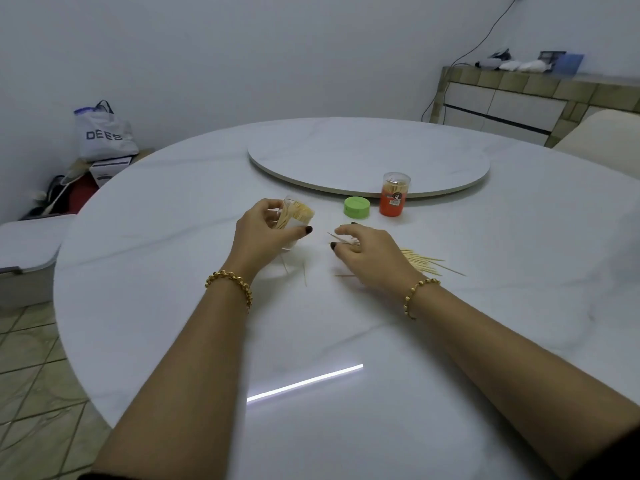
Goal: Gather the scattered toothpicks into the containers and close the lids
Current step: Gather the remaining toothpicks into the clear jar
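The left hand (258, 233) grips a clear jar (294, 218), fingers and thumb curled round its wall. The jar is lifted and tilted with its open mouth toward the right, and it is packed with toothpicks. The right hand (367, 258) hovers low just beside it, thumb and fingers pinching a few toothpicks (341, 239) whose tips point at the jar. The two hands are near each other but apart. A pile (426, 263) of more toothpicks lies on the white surface (346, 323) just right of the right hand, partly behind it. A few strays (305, 273) lie between the wrists. Beyond the hands a green lid (357, 207) sits flat on the surface. Just beside it to the right stands an orange jar (394, 195), upright, with a clear cap on, against the edge of the round turntable (367, 157). Each wrist wears a gold bracelet. A white bag (105, 135) sits on the floor at the far left.
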The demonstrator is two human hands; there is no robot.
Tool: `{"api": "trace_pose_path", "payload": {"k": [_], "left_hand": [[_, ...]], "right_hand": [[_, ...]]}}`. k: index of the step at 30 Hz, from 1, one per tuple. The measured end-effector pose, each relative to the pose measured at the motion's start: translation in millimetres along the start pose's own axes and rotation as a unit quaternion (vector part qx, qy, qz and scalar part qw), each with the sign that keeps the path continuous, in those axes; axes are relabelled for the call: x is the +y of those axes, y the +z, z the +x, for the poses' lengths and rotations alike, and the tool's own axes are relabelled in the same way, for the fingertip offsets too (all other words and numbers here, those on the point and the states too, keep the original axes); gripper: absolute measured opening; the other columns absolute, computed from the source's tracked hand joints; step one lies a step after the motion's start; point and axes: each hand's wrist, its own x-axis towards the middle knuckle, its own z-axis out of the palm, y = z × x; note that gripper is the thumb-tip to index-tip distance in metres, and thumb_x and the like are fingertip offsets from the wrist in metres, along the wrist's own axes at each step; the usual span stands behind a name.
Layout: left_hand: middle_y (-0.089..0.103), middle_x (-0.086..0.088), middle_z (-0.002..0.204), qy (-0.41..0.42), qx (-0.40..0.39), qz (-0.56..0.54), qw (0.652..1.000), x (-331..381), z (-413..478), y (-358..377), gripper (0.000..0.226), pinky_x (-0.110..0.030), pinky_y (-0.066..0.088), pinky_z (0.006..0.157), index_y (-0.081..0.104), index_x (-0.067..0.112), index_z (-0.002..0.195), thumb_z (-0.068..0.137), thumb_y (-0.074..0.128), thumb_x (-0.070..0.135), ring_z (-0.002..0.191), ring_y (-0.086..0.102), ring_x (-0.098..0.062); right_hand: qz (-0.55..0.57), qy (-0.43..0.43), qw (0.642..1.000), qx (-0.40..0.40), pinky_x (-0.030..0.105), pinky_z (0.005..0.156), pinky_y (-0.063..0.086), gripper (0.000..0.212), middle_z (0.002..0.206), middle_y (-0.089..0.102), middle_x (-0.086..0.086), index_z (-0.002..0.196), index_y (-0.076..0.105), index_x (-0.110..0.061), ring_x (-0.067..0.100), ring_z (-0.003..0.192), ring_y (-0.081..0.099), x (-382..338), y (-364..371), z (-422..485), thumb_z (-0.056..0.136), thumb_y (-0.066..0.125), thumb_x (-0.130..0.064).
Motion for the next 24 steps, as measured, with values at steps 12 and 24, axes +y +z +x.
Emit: {"api": "trace_pose_path", "payload": {"k": [12,24], "left_hand": [[0.064,0.002,0.107,-0.007,0.047,-0.004,0.999,-4.8,5.8,-18.1,0.056,-0.016,0.049,0.073,0.056,0.019,0.117,0.069,0.084,0.026,0.095,0.062,-0.008],[0.065,0.0,0.11,-0.008,-0.001,-0.026,1.0,4.6,0.9,-1.8,0.057,-0.018,0.051,0.067,0.056,0.019,0.117,0.069,0.085,0.027,0.098,0.064,-0.012]], "right_hand": [[-0.203,-0.022,0.977,-0.067,0.048,0.118,0.004,0.083,0.156,0.022,0.006,0.145,0.029,-0.007,0.017,0.147,0.01,-27.6,57.8,16.5,0.088,0.034,-0.067],[-0.246,0.012,0.968,-0.034,0.049,0.114,0.015,0.029,0.124,0.055,0.004,0.117,0.051,-0.014,0.022,0.12,0.046,17.7,6.6,22.9,0.099,0.031,-0.028]]}}
